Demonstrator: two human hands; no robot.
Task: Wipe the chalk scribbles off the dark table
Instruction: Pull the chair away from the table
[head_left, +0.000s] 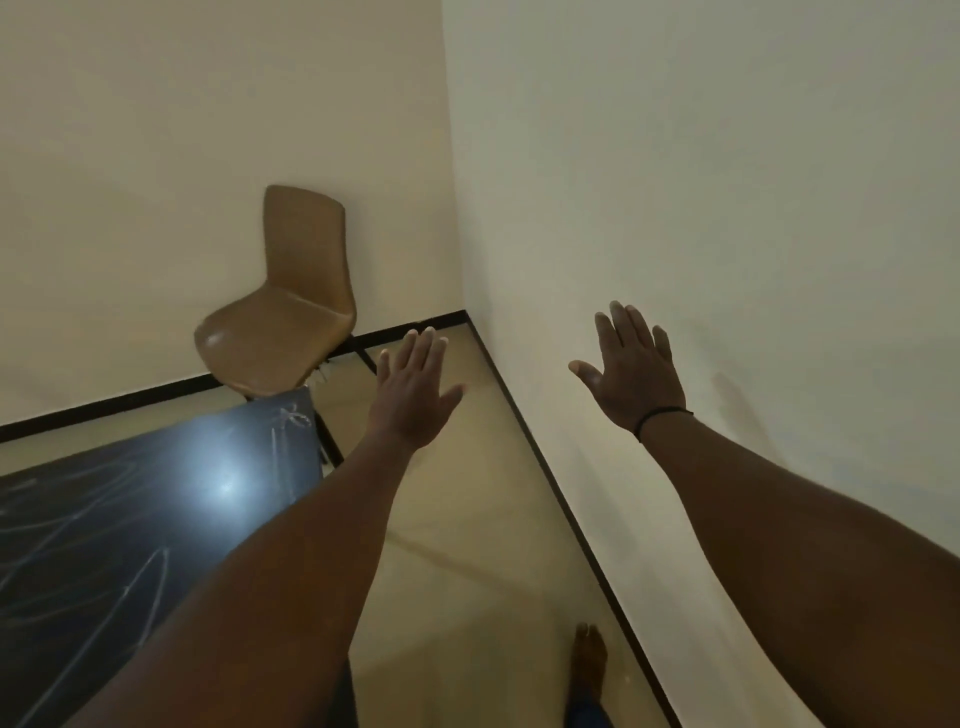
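Observation:
The dark table (130, 519) fills the lower left, its glossy top crossed by white chalk scribbles (150, 577) and a bright light glare. My left hand (413, 387) is stretched out flat above the floor, just past the table's right corner, fingers apart and holding nothing. My right hand (634, 371) is raised in front of the right wall, palm down, fingers spread, with a black band on the wrist. Neither hand touches the table. No cloth is in view.
A brown moulded chair (291, 306) stands against the back wall behind the table's far corner. Cream walls meet in a corner (457, 208), with a black skirting strip (545, 467) along the floor. My bare foot (589, 665) is on the beige floor.

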